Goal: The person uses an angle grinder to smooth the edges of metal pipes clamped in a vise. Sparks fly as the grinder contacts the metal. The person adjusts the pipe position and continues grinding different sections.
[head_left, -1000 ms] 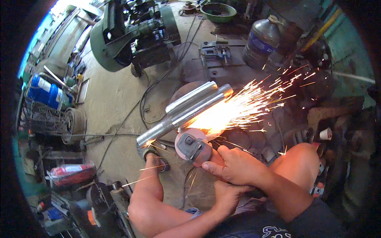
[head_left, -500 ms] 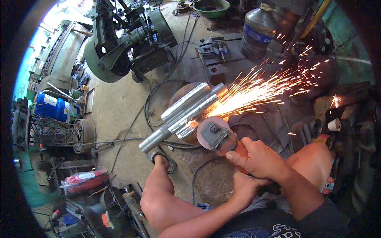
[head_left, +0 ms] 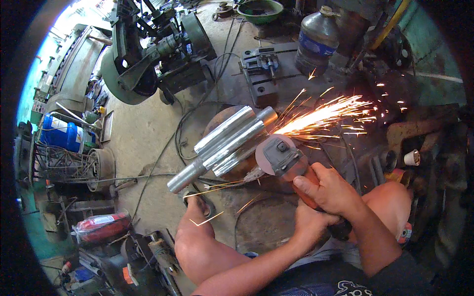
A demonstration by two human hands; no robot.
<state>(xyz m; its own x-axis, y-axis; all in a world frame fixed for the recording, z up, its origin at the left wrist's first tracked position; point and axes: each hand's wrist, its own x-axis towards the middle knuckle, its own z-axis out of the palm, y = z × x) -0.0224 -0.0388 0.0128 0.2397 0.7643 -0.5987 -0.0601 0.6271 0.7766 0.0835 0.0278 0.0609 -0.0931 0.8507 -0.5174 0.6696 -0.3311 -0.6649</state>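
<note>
Both my hands hold an angle grinder with an orange body, a grey head and a pale pinkish disc. My right hand is wrapped round the front of the body, its thumb on top. Behind it, my left hand grips the rear part from below. The disc lies along the right side of a shiny ribbed metal shaft with a plain round end toward me. Bright sparks stream from the disc's far edge to the upper right. The exact contact spot is hidden under the disc.
A dark machine with a large wheel stands at the far left. Cables cross the floor. Beyond the shaft are a vise and a large plastic bottle. A red fire extinguisher lies left; metal parts crowd the right.
The grinder has shifted up and to the right along the shaft toward its far end. The spark stream is narrower, and a few stray sparks now show near my left leg. Both hands keep their grip.
</note>
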